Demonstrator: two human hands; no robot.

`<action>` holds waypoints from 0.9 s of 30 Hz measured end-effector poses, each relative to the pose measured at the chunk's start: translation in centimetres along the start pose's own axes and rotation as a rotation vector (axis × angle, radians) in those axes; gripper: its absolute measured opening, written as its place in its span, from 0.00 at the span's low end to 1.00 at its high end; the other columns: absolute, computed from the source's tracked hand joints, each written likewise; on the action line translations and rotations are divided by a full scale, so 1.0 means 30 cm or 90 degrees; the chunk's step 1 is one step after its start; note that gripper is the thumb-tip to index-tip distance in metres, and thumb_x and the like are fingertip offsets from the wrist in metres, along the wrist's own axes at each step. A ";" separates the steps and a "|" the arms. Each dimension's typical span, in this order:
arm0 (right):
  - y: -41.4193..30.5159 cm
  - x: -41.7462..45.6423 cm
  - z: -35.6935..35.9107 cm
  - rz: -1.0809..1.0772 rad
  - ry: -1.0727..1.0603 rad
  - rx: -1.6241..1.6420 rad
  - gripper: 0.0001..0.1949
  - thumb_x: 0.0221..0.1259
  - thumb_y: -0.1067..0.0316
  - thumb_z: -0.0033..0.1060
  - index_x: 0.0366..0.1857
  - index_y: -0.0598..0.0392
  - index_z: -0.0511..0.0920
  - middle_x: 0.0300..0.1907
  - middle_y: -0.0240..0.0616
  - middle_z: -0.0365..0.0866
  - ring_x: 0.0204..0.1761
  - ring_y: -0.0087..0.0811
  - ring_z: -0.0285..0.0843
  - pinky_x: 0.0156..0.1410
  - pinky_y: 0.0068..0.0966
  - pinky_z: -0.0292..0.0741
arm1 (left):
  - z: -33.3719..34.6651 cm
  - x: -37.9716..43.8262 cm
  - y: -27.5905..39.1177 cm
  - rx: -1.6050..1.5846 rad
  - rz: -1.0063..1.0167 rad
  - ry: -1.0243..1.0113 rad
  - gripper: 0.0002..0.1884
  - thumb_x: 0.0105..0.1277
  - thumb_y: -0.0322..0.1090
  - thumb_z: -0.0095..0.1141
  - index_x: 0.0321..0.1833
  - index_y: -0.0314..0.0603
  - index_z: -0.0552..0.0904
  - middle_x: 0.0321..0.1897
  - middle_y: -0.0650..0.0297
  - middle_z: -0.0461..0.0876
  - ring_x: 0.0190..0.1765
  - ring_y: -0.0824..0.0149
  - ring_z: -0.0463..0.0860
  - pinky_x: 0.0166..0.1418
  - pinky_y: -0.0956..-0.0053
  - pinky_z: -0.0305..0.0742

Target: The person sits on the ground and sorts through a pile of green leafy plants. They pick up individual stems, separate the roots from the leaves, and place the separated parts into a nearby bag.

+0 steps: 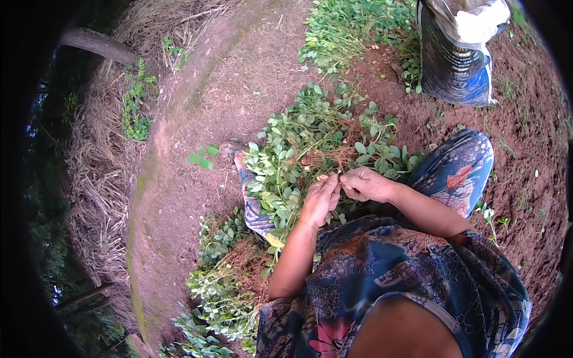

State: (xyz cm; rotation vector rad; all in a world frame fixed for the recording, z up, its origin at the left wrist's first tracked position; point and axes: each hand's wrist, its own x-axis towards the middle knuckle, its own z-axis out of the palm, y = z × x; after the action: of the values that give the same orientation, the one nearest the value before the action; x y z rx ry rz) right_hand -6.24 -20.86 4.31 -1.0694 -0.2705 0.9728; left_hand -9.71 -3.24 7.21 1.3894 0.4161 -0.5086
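Note:
Uprooted peanut plants (pixel 286 152) lie across my lap and legs, their thin brown roots (pixel 329 156) toward my hands. My left hand (pixel 320 197) has its fingers closed near the roots, with pale peanut pods (pixel 322 177) at the fingertips. Touching or almost touching it, my right hand (pixel 365 183) pinches at a small dark thing between the two hands, too small to name. Whether that is a pod or a root end I cannot tell.
A dark woven sack (pixel 454 67) with a white liner stands upright at the top right. More peanut plants lie in heaps at the top (pixel 340 31) and lower left (pixel 224 286). Dry stalks (pixel 98 188) and a tree trunk (pixel 100 44) are at the left.

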 end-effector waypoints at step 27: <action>0.203 0.522 0.079 0.253 0.083 -0.757 0.37 0.62 0.33 0.45 0.39 0.69 0.78 0.29 0.53 0.80 0.37 0.44 0.81 0.46 0.38 0.75 | -0.271 -0.404 0.046 -0.537 0.412 -0.014 0.16 0.67 0.43 0.50 0.23 0.46 0.66 0.16 0.70 0.62 0.20 0.73 0.60 0.35 0.74 0.55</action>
State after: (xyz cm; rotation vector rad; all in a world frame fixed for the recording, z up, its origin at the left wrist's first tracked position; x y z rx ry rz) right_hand -1.94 -6.42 -3.50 -2.3286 -0.5724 1.0825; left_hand -18.75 6.09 13.97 0.6272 0.1080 0.1887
